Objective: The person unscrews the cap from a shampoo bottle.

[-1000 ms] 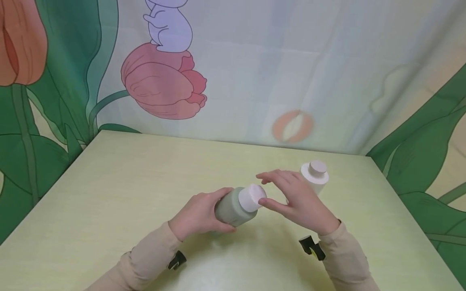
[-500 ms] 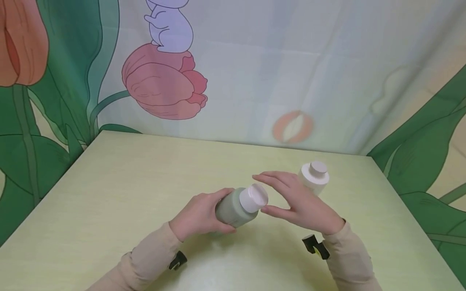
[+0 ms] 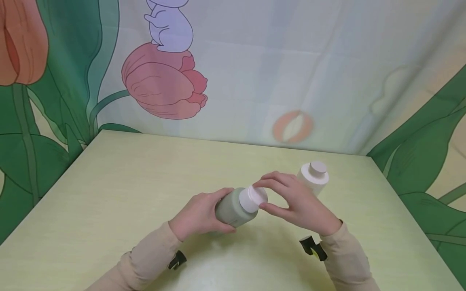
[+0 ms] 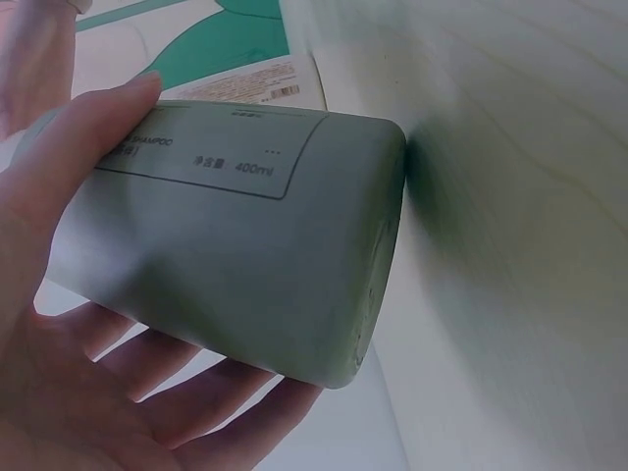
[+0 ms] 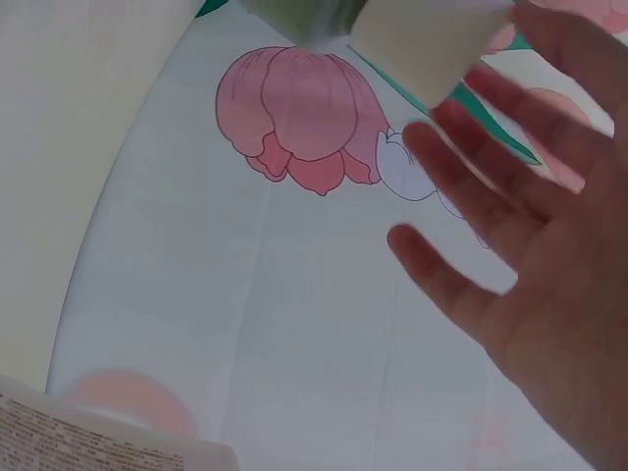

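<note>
My left hand (image 3: 196,212) grips a grey-green shampoo bottle (image 3: 233,210) around its body, thumb on the near side. The bottle is tilted, its top pointing up and to the right; "400ml" shows on its label (image 4: 231,169) in the left wrist view. A white cap (image 3: 249,200) sits on its top. My right hand (image 3: 296,200) pinches this cap between thumb and fingertips at its right end. In the right wrist view the other fingers (image 5: 461,191) spread away from the cap (image 5: 427,44).
A white bottle (image 3: 316,178) with a smaller round cap stands behind my right hand, partly hidden by it. Its printed side (image 5: 88,442) shows low in the right wrist view. A flower-printed curtain (image 3: 236,81) hangs beyond the pale table (image 3: 145,173).
My right hand eased slightly off the cap, fingers parting, then came back, and its fingertips are on the cap again. My left hand and the shampoo bottle have stayed nearly still.
</note>
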Action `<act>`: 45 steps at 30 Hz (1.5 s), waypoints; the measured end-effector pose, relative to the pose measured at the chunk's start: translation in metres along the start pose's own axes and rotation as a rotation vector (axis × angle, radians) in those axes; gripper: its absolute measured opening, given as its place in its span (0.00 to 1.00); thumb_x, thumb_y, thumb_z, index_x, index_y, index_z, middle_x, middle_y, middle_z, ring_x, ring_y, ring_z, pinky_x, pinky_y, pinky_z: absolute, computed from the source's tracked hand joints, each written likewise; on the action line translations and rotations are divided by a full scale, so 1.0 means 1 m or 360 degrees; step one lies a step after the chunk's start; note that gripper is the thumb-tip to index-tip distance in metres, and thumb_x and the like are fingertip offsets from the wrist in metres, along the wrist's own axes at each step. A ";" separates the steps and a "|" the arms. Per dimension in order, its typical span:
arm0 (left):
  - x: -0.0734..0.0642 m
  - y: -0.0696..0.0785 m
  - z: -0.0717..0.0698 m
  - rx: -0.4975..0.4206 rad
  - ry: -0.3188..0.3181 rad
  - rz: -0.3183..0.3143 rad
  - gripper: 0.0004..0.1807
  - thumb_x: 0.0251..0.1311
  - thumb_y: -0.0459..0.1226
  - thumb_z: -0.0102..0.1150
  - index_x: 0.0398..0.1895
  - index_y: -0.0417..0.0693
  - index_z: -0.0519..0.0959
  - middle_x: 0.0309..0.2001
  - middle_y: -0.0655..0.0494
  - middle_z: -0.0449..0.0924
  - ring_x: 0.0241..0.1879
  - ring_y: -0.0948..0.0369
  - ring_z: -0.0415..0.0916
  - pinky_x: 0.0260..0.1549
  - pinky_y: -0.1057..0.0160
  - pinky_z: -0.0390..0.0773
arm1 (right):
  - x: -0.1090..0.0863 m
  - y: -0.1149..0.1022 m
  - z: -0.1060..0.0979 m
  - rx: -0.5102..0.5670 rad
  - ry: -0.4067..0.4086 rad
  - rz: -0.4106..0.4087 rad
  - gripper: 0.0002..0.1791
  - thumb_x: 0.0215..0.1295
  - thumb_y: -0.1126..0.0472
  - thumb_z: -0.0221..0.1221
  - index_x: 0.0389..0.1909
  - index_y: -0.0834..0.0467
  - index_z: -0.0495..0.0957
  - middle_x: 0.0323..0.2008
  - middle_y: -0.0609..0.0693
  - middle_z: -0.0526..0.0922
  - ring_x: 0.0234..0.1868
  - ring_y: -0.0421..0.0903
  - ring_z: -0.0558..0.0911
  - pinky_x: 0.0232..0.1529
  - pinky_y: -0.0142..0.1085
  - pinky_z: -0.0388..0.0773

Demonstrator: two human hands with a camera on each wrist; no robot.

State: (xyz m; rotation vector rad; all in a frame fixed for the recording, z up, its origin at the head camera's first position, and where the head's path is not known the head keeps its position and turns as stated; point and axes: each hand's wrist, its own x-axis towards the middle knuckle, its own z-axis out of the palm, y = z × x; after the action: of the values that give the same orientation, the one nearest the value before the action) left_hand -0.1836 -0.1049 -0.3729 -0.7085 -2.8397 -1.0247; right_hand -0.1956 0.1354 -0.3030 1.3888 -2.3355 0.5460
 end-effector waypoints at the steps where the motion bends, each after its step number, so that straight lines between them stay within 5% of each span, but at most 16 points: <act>1: 0.000 0.000 0.000 -0.0002 -0.0003 -0.0003 0.41 0.28 0.52 0.72 0.54 0.63 0.67 0.39 0.63 0.79 0.35 0.65 0.74 0.35 0.64 0.72 | 0.000 0.000 -0.001 0.0016 -0.0010 -0.0029 0.21 0.52 0.56 0.62 0.49 0.50 0.73 0.46 0.40 0.74 0.46 0.37 0.73 0.47 0.33 0.67; 7: 0.000 0.000 0.000 -0.0003 0.0007 0.0005 0.41 0.28 0.51 0.72 0.54 0.64 0.67 0.39 0.64 0.79 0.35 0.66 0.74 0.35 0.65 0.72 | -0.001 0.000 -0.005 0.0012 -0.0042 0.0028 0.26 0.54 0.55 0.61 0.55 0.51 0.69 0.51 0.41 0.74 0.53 0.39 0.71 0.55 0.36 0.64; 18: -0.001 0.001 -0.001 -0.0006 0.0003 0.0011 0.41 0.28 0.51 0.72 0.53 0.64 0.68 0.38 0.64 0.78 0.34 0.66 0.74 0.35 0.65 0.72 | -0.001 -0.001 0.002 -0.0063 -0.0020 0.0178 0.24 0.54 0.47 0.59 0.51 0.49 0.71 0.48 0.40 0.75 0.50 0.38 0.73 0.53 0.38 0.63; 28: -0.001 0.000 -0.001 -0.0007 -0.0001 0.0013 0.41 0.28 0.51 0.72 0.53 0.63 0.67 0.38 0.64 0.79 0.34 0.66 0.74 0.35 0.65 0.72 | -0.001 -0.001 0.004 -0.0020 -0.0015 -0.0078 0.28 0.52 0.57 0.60 0.57 0.51 0.68 0.54 0.43 0.72 0.55 0.40 0.71 0.55 0.39 0.63; 33: 0.000 0.001 -0.001 -0.0014 0.0009 0.0025 0.41 0.28 0.51 0.72 0.53 0.64 0.67 0.38 0.64 0.78 0.35 0.66 0.74 0.36 0.65 0.72 | 0.000 -0.004 0.000 -0.0014 -0.0088 0.0156 0.33 0.55 0.50 0.59 0.62 0.50 0.61 0.56 0.42 0.70 0.57 0.40 0.69 0.57 0.42 0.61; 38: 0.000 0.002 -0.002 -0.0025 0.0005 0.0020 0.41 0.28 0.51 0.72 0.54 0.64 0.67 0.38 0.64 0.78 0.34 0.66 0.74 0.35 0.65 0.72 | 0.001 -0.004 0.001 -0.0062 -0.0045 0.0288 0.29 0.53 0.46 0.59 0.56 0.50 0.67 0.50 0.40 0.74 0.52 0.38 0.72 0.56 0.40 0.60; 45: 0.000 0.000 -0.002 -0.0005 -0.0013 0.0025 0.41 0.28 0.51 0.72 0.54 0.63 0.67 0.39 0.63 0.79 0.35 0.65 0.74 0.35 0.65 0.72 | 0.001 -0.004 0.006 -0.0108 -0.0024 0.0145 0.22 0.53 0.47 0.60 0.48 0.50 0.72 0.45 0.40 0.74 0.50 0.40 0.72 0.56 0.39 0.61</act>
State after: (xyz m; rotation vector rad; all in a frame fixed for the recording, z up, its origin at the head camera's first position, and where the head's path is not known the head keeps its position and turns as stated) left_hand -0.1833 -0.1061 -0.3712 -0.7358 -2.8353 -1.0267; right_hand -0.1927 0.1301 -0.3068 1.2658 -2.4159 0.4788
